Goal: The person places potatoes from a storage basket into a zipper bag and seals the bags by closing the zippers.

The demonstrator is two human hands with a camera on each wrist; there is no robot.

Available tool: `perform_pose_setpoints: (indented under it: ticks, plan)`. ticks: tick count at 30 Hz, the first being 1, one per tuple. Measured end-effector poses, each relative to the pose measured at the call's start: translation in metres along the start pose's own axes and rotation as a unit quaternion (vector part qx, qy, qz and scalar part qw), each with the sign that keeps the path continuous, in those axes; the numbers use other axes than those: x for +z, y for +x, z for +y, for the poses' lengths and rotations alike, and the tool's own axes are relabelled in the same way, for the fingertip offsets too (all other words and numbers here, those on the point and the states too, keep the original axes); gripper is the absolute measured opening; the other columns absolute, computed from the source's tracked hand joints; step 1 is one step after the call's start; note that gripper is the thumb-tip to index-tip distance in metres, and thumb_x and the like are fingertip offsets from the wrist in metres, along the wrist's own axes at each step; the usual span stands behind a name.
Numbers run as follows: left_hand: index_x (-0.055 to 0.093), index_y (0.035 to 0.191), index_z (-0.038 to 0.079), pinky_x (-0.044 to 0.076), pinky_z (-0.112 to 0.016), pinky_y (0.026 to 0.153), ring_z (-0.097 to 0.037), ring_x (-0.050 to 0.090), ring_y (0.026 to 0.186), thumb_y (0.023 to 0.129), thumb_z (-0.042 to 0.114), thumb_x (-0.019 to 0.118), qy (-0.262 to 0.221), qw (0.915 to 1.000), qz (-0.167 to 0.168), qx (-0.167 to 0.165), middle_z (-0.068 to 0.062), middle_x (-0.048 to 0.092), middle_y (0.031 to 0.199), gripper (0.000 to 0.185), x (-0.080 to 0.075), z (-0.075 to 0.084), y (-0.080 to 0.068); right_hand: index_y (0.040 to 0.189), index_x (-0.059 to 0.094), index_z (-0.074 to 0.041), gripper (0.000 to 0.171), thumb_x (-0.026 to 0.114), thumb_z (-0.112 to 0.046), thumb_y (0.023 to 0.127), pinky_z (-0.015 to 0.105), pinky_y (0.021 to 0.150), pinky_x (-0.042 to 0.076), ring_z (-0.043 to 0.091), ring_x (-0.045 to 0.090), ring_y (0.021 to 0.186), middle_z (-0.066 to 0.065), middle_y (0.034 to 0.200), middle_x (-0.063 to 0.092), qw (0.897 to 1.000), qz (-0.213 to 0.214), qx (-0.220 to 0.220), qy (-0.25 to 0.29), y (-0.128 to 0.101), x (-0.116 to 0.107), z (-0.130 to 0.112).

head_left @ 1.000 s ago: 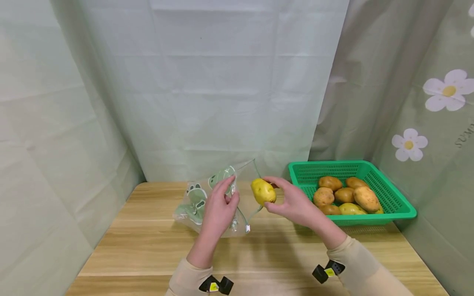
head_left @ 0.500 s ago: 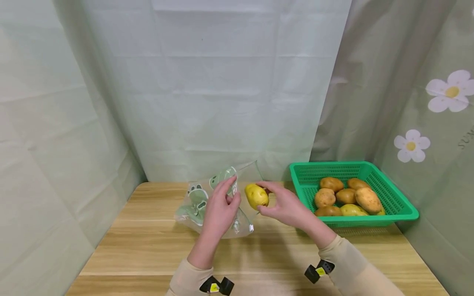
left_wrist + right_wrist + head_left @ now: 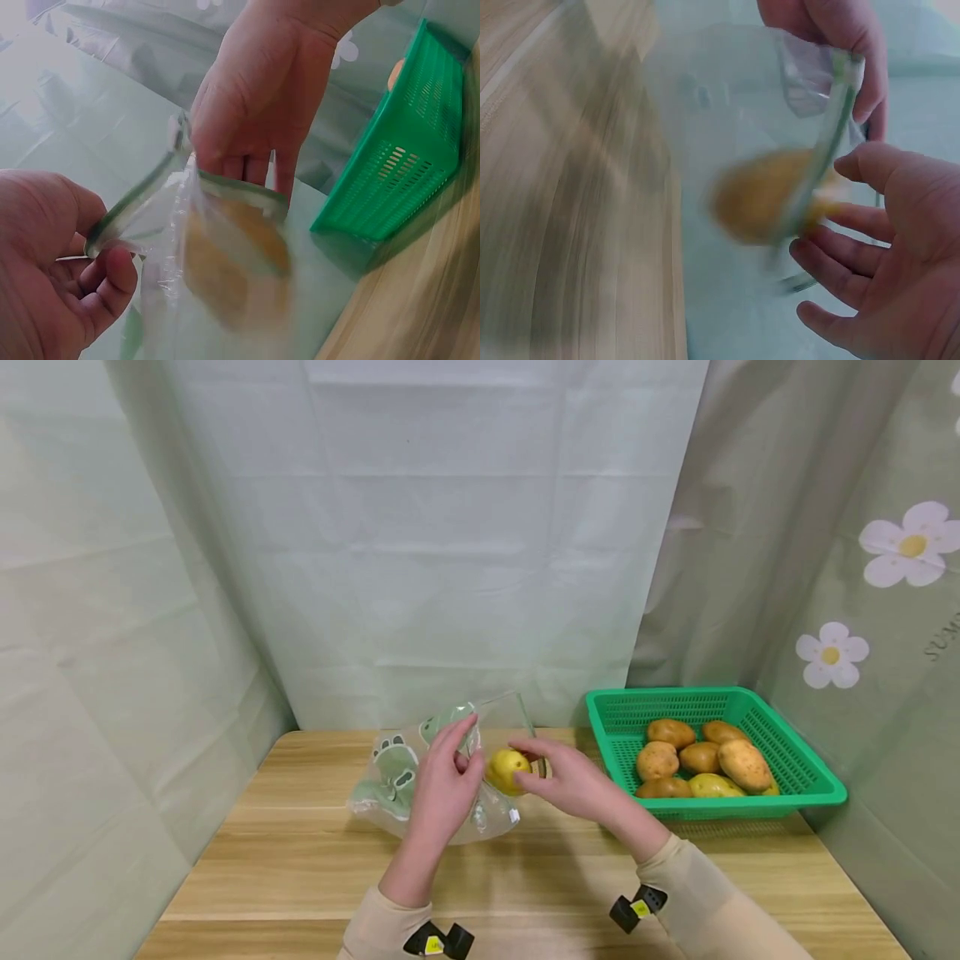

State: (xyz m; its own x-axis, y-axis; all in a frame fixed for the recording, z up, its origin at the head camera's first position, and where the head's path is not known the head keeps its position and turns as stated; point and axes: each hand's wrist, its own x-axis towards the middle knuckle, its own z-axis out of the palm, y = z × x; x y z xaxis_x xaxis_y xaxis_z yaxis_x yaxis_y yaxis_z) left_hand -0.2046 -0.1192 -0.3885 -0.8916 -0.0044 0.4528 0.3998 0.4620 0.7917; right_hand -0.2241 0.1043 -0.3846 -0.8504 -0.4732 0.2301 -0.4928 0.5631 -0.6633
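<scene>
A clear zip bag (image 3: 393, 768) with green cartoon prints hangs over the table, its mouth turned to the right. My left hand (image 3: 446, 785) pinches the bag's green-edged rim; the left wrist view shows this rim (image 3: 142, 196) between thumb and fingers. Just inside the mouth is a yellow potato (image 3: 507, 772), blurred through the film in both wrist views. My right hand (image 3: 566, 777) reaches to the opening. In the right wrist view its fingers (image 3: 844, 255) are spread and extended beside the potato (image 3: 757, 196), which appears to be slipping off the fingertips.
A green plastic basket (image 3: 813, 768) holding several brown and yellow potatoes (image 3: 701, 757) stands at the right of the wooden table (image 3: 300, 860). Pale cloth curtains (image 3: 450, 568) enclose the back and sides.
My right hand has moved left and slightly down, bringing the potato from outside the bag's mouth to inside it. Its fingers have loosened from the potato. My left hand has stayed in place.
</scene>
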Motion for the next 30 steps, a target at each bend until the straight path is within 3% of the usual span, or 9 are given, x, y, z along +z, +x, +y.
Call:
perform_pose_setpoints:
  ticks: [4, 10, 17, 24, 30]
  plan:
    - [0.065, 0.154, 0.009, 0.048, -0.025, 0.059, -0.013, 0.056, 0.071, 0.099, 0.001, 0.068, 0.006, 1.0000, -0.002, -0.008, -0.011, 0.064, 0.148, 0.055, 0.001, 0.001, 0.000, 0.153, 0.066, -0.008, 0.051, 0.070, -0.036, 0.110, 0.058, 0.102, 0.057, 0.032, 0.066, 0.131, 0.008, 0.149, 0.068, 1.000, -0.003, 0.020, 0.002, -0.003, 0.000, -0.001]
    - [0.064, 0.155, 0.011, 0.046, -0.024, 0.055, -0.014, 0.055, 0.068, 0.099, 0.001, 0.068, -0.005, 0.9997, 0.020, -0.015, -0.011, 0.064, 0.146, 0.058, 0.001, 0.001, 0.000, 0.149, 0.071, -0.014, 0.048, 0.074, -0.038, 0.107, 0.054, 0.099, 0.058, 0.028, 0.068, 0.127, 0.005, 0.144, 0.071, 0.999, 0.026, 0.039, -0.009, -0.007, -0.002, 0.002]
    - [0.065, 0.154, 0.010, 0.047, -0.025, 0.058, -0.011, 0.055, 0.068, 0.098, 0.002, 0.068, -0.006, 0.9989, 0.045, 0.005, -0.010, 0.066, 0.142, 0.057, -0.001, -0.001, 0.001, 0.150, 0.069, -0.013, 0.050, 0.077, -0.035, 0.106, 0.055, 0.099, 0.059, 0.030, 0.066, 0.131, 0.006, 0.148, 0.069, 0.997, 0.056, 0.062, -0.005, -0.016, -0.013, 0.012]
    - [0.065, 0.154, 0.008, 0.047, -0.026, 0.060, -0.011, 0.054, 0.068, 0.098, 0.001, 0.068, -0.006, 0.9987, 0.050, 0.011, -0.010, 0.066, 0.144, 0.057, -0.002, 0.000, 0.002, 0.155, 0.063, -0.009, 0.059, 0.076, -0.038, 0.106, 0.063, 0.112, 0.049, 0.040, 0.059, 0.142, 0.013, 0.154, 0.063, 0.992, 0.089, 0.057, -0.063, -0.031, -0.031, 0.030]
    - [0.065, 0.155, 0.008, 0.047, -0.026, 0.061, -0.012, 0.054, 0.068, 0.098, 0.000, 0.068, -0.002, 0.9987, 0.051, 0.010, -0.011, 0.064, 0.147, 0.058, -0.003, 0.000, 0.002, 0.159, 0.059, -0.008, 0.064, 0.077, -0.037, 0.105, 0.069, 0.114, 0.045, 0.047, 0.049, 0.149, 0.020, 0.162, 0.055, 0.985, 0.108, 0.071, -0.113, -0.043, -0.050, 0.050]
